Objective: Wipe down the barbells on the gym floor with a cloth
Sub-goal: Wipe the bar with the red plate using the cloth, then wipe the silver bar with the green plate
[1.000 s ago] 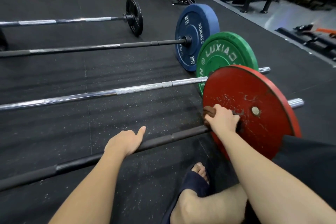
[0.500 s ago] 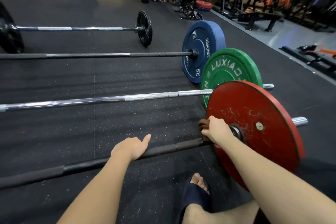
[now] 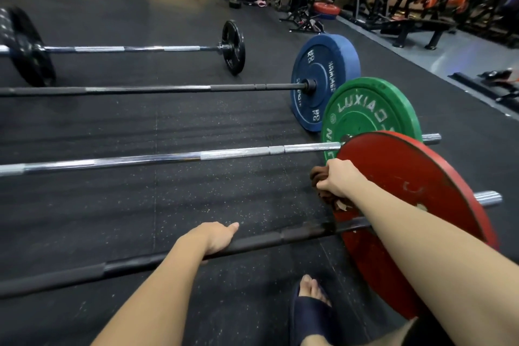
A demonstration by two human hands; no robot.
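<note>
Four barbells lie side by side on the gym floor [image 3: 196, 199], their visible loaded ends toward its right edge. The nearest barbell [image 3: 295, 236] is the one in work.

The left hand [image 3: 213, 239] lies over its dark shaft, fingers curled round it and thumb straight along it. This hold most likely stops the bar rolling while the plate is rubbed.

The right hand [image 3: 341, 180] is closed on a bunched brown cloth [image 3: 318, 175]. It presses the cloth against the inner face of the red plate [image 3: 421, 191], near the rim and above the shaft. Bunching probably gives a firm pad for the scuffed paint.

The chrome barbell [image 3: 168, 159] with the green plate [image 3: 365, 109], the dark barbell [image 3: 140, 90] with the blue plate [image 3: 323, 76], and the farthest barbell [image 3: 126, 48] lie apart from both hands, presumably awaiting wiping.
</note>
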